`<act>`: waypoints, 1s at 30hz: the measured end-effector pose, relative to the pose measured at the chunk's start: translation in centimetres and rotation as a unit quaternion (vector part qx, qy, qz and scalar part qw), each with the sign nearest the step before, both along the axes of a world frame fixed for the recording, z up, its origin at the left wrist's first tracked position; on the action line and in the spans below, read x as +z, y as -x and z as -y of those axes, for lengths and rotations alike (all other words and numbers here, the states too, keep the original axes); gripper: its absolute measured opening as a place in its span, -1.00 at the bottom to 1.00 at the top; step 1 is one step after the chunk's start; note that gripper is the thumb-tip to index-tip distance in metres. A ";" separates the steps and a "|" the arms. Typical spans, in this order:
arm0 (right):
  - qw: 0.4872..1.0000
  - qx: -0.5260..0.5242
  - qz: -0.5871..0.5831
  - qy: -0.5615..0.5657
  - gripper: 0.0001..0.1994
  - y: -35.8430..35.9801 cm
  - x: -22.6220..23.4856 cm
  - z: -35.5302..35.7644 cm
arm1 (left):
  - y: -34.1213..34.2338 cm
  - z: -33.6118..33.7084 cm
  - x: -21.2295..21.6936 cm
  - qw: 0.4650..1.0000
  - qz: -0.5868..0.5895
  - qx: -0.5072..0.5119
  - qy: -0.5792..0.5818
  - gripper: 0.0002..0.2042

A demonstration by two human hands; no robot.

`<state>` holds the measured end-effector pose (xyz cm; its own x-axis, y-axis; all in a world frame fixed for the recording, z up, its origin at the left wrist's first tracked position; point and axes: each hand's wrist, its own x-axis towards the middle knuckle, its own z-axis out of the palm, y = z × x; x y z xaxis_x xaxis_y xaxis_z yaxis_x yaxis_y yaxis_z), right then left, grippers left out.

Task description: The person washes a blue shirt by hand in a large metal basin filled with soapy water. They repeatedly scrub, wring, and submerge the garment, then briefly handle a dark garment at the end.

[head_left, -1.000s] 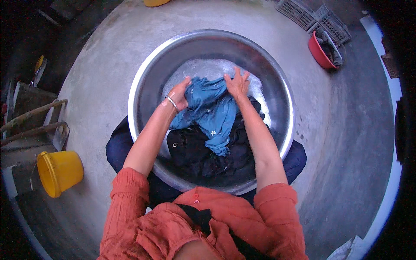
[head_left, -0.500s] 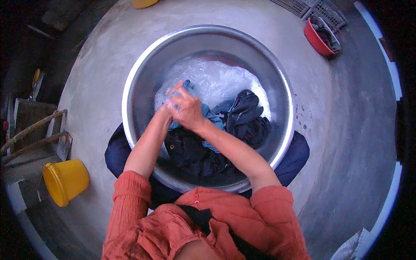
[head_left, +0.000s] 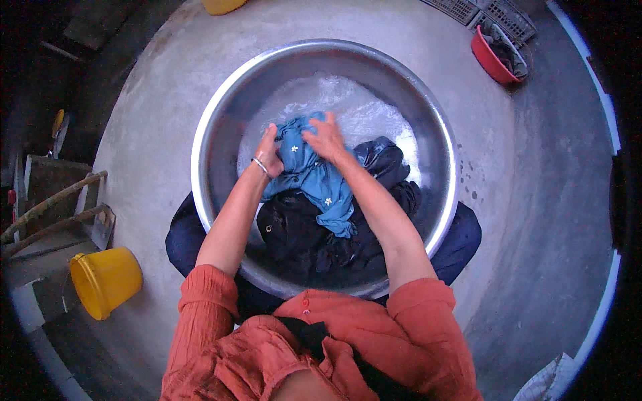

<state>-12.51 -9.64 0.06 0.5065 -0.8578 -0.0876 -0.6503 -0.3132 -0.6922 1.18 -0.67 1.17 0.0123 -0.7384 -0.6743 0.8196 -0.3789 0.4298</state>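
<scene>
A blue garment [head_left: 311,184] with small white flowers lies bunched in a wide metal basin [head_left: 444,167], its near end spread over dark wet clothes [head_left: 287,227]. My left hand [head_left: 269,152], with a bracelet at the wrist, holds the garment's left side, fingers pointing away from me. At its upper right, my right hand [head_left: 324,138] grips the cloth with bent fingers, slightly blurred. Cloth fills the gap between the two hands. Sudsy water [head_left: 354,100] shows at the basin's far side. More dark cloth [head_left: 384,160] sits right of my right forearm.
The basin stands on a concrete floor [head_left: 160,100] between my legs. A yellow bucket [head_left: 107,281] is tipped toward the left, below some wooden poles [head_left: 53,197]. At the far right are a red tub [head_left: 491,60] holding dark cloth and grey crates [head_left: 508,20].
My hands were pressed together around a wad of the blue garment. Now they have moved apart and the garment is spread wider, with its flowers showing and its near end over the dark clothes.
</scene>
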 end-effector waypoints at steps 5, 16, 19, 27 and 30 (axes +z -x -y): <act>0.953 0.155 0.241 0.095 -0.77 -3.1 9.6 -9.7 | -2.9 -2.4 1.1 0.999 -0.043 -0.027 0.020 -0.50; 0.987 -0.118 -0.079 0.071 -0.67 1.8 1.3 4.0 | 0.4 0.4 3.6 0.998 0.055 -0.035 -0.024 -0.61; 0.969 -0.169 -0.145 0.106 -0.52 2.9 1.6 4.3 | -1.9 -0.3 -0.8 0.998 0.057 -0.014 -0.007 -0.53; 0.971 0.076 0.207 0.090 -0.76 -2.5 1.1 -4.2 | -1.2 -0.8 0.1 0.999 0.032 -0.035 -0.025 -0.46; 0.941 0.131 0.303 0.075 -0.81 -3.9 10.2 -10.2 | -5.9 -2.2 -5.0 0.923 -0.194 -0.184 0.276 -0.52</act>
